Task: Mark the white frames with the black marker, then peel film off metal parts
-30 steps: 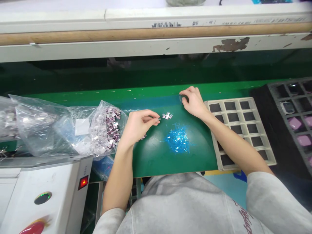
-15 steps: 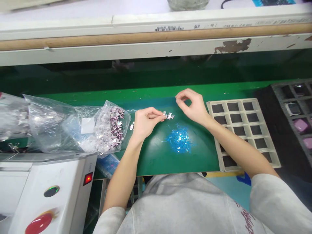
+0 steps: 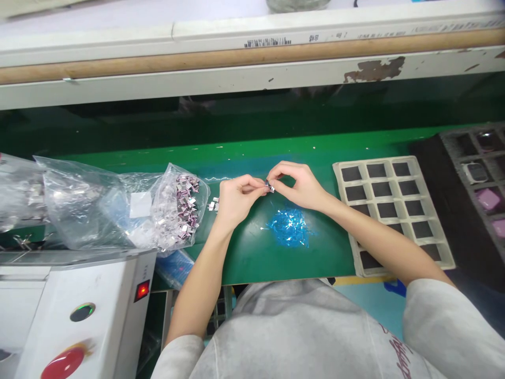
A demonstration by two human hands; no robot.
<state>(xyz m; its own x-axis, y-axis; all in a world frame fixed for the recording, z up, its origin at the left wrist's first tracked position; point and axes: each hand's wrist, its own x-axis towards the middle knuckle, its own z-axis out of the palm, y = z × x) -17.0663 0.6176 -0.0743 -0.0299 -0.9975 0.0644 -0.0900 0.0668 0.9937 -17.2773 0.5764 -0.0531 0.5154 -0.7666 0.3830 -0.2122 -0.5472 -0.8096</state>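
Observation:
Thumb and fingers of my left hand (image 3: 240,199) pinch a small silvery metal piece (image 3: 271,187) above the green mat. From the other side, my right hand (image 3: 298,184) has its fingertips closed at the same piece, partly covering it. Just below lies a heap of thin blue film strips (image 3: 290,227). Beside my left wrist a few similar metal pieces (image 3: 213,205) rest on the mat. A clear plastic bag (image 3: 185,210) at the left holds many more of them.
A cream compartment tray (image 3: 394,210) stands under my right forearm. Further right is a dark foam tray (image 3: 469,210) with pink and silver items. At lower left sits a white machine (image 3: 114,295) with a red button (image 3: 65,362). A shelf edge (image 3: 221,58) runs across the back.
My right hand has come left and down to meet my left hand at the metal piece. My left hand has stayed nearly in place.

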